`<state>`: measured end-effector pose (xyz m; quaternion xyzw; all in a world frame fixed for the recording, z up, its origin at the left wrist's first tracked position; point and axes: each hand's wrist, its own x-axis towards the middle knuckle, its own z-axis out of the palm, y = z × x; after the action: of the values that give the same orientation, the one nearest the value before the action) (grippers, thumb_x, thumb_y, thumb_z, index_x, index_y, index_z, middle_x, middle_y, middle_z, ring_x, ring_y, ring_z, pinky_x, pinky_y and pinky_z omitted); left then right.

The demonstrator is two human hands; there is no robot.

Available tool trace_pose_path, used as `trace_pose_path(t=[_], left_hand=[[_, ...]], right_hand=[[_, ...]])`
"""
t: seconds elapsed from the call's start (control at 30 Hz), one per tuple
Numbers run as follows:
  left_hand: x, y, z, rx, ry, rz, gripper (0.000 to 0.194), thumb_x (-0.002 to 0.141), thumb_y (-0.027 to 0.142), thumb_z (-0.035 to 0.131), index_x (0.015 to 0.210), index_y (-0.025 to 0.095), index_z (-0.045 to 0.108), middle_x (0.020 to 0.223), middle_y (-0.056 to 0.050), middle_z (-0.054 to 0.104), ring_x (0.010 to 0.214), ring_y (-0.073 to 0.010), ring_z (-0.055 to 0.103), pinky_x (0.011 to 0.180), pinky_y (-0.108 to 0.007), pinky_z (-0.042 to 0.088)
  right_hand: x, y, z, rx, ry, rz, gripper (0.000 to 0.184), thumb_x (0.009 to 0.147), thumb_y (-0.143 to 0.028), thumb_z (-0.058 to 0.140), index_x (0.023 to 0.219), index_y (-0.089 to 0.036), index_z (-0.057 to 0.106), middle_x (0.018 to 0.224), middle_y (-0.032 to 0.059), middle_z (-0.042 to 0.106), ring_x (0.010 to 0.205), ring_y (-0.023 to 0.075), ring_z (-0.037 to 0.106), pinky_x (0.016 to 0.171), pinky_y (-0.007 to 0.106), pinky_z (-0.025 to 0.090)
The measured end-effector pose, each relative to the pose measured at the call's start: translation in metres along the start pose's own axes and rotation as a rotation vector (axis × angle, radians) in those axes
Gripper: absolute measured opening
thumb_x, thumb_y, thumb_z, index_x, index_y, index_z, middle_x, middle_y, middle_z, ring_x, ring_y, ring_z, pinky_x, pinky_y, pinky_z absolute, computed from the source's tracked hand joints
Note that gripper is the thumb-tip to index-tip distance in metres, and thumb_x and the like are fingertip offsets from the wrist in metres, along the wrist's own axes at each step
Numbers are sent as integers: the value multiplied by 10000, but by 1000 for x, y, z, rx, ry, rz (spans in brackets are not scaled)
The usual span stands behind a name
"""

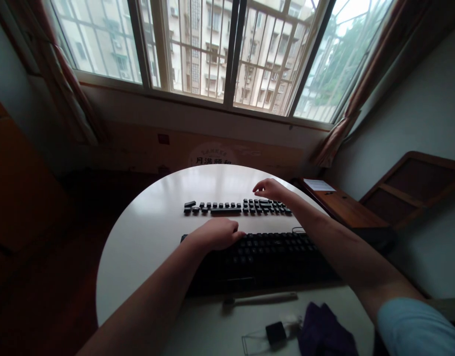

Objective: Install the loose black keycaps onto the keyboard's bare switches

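A black keyboard (271, 247) lies across the round white table. My left hand (220, 233) is over its upper left part, fingers curled in and thumb reaching across the top keys; anything inside the fingers is hidden. Beyond the keyboard, loose black keycaps (249, 207) are laid out in rows, including a long space bar keycap (226, 211). Over the right side of these rows hovers my right hand (270, 190), its fingers bent and partly apart, with nothing visible in them.
Nearer me on the white table (138, 237) lie a brush-like tool (264, 298), a small black square tool with wire loops (275, 334) and a purple cloth (323, 331). To the right stands a wooden cabinet (346, 207) with paper (319, 185) on top. A barred window is ahead.
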<state>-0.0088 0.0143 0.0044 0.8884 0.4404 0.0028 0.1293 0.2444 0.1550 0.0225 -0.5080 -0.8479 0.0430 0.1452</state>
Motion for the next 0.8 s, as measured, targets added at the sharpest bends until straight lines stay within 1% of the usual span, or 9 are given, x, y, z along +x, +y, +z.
trace_pose_path(t=[0.13,0.23,0.37,0.47,0.63,0.8], left_hand=[[-2,1,-1,-14,4,-3,471,942,573,398,957,199,685,967,-101,724,841,-260,648,689,-323,445],[-2,1,-2,-11,2,-4,467,912,594,432,952,203,685,946,-94,724,820,-263,645,657,-321,437],[-2,0,-1,-6,1,-5,474,895,605,445,967,206,690,944,-99,724,828,-270,647,661,-324,441],[-1,-1,0,-2,4,-5,476,889,607,450,972,206,692,939,-101,725,831,-275,651,665,-328,444],[-2,-1,0,5,5,3,473,896,594,452,981,197,696,963,-112,726,858,-281,656,692,-337,454],[-4,0,-2,-7,5,-2,468,898,593,461,986,199,696,969,-106,726,859,-274,655,701,-332,459]], right_hand=[[20,-4,12,-42,-98,0,188,761,-224,717,923,-233,812,791,7,749,684,131,628,642,215,420],[30,-8,20,-68,-158,-4,184,743,-248,747,914,-236,815,805,10,757,703,141,644,649,218,430],[39,-10,26,-93,-215,-5,217,736,-309,775,936,-234,814,836,21,765,727,155,657,650,222,438],[41,-11,29,-112,-242,-2,222,743,-312,772,947,-233,814,836,26,768,724,158,660,653,223,443],[43,-14,34,-132,-243,-1,175,773,-266,730,923,-245,818,818,21,771,731,163,665,648,224,442],[46,-11,40,-121,-179,6,172,786,-251,713,926,-239,814,832,26,772,753,167,671,682,229,454]])
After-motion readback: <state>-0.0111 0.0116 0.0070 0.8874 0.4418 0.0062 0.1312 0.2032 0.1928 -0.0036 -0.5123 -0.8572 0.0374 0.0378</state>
